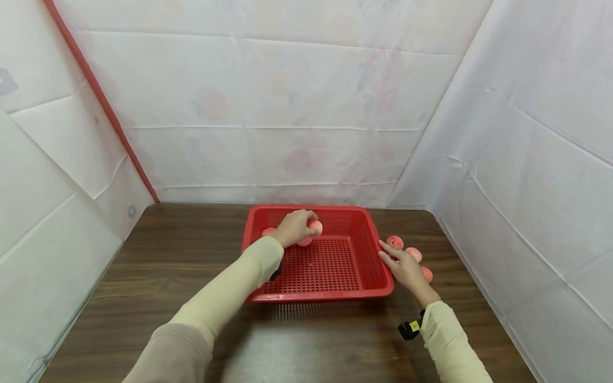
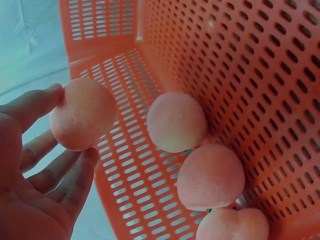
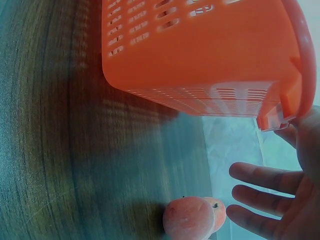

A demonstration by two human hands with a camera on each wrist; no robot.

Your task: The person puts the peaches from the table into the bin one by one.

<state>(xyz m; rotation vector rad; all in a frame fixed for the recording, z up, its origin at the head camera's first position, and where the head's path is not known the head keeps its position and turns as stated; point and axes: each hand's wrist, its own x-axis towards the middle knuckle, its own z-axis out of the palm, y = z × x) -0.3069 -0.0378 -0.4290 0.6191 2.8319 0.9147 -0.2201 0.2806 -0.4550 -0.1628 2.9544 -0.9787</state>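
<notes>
"Dark wood-grain bench (image 1: 119,298), lit by a pale sheen along its near edge. What sits closest?"

"Two cream sleeves and two black devices, one at each wrist. The right device (image 1: 408,331) bears one yellow label (image 1: 414,325), its marking too small to read."

"And the hands?"

"The right hand (image 1: 406,268) meets the basket's right rim, three fingers stretched out apart from it; whether thumb and forefinger pinch the rim, I cannot tell. Beside that hand, three loose peaches (image 1: 413,254) lie on the bench."

"One basket?"

"One: a red basket (image 1: 321,295), rectangular, with slotted walls and a grid floor."

"How about the other grip?"

"The left hand (image 1: 293,227) pinches one peach (image 2: 82,114) between thumb and fingertips, above the basket floor. It's round, orange-pink, faintly fuzzy."

"Any inside?"

"Three peaches (image 2: 211,177), in a row along one wall; a bit of green shows by a couple of them. Seven altogether."

"Farthest off?"

"White creased cloth (image 1: 306,106) with faded flowers, and one red strip (image 1: 102,101) slanting down at left."
</notes>
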